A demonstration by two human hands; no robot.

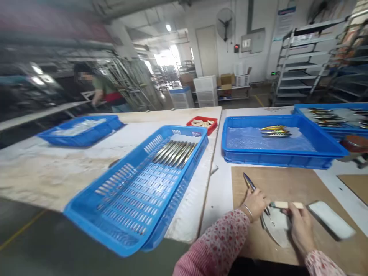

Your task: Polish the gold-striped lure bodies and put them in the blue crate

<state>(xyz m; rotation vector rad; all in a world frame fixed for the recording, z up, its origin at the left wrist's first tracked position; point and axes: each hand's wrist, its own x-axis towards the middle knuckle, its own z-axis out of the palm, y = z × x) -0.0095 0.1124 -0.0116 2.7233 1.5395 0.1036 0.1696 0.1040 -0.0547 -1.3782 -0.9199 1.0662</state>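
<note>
Silver-and-gold fishing lure (248, 182) stands pinched at one o'clock in the closed fingers of my left hand (255, 205), while my right hand (301, 230) grips a pale cream strip (287, 205) just beside it, above a flat brown cardboard mat (276, 182).

Both forearms come in from the bottom of the frame, in floral pink sleeves (215, 245) down to the wrists. Left hand (255, 205) curled shut, thin bangle (248, 213) on its wrist. Right hand (301, 230) just beside it, fingers pinched closed, back of hand up toward the camera. Hands close together, not touching, wrists bent slightly inward.
</note>
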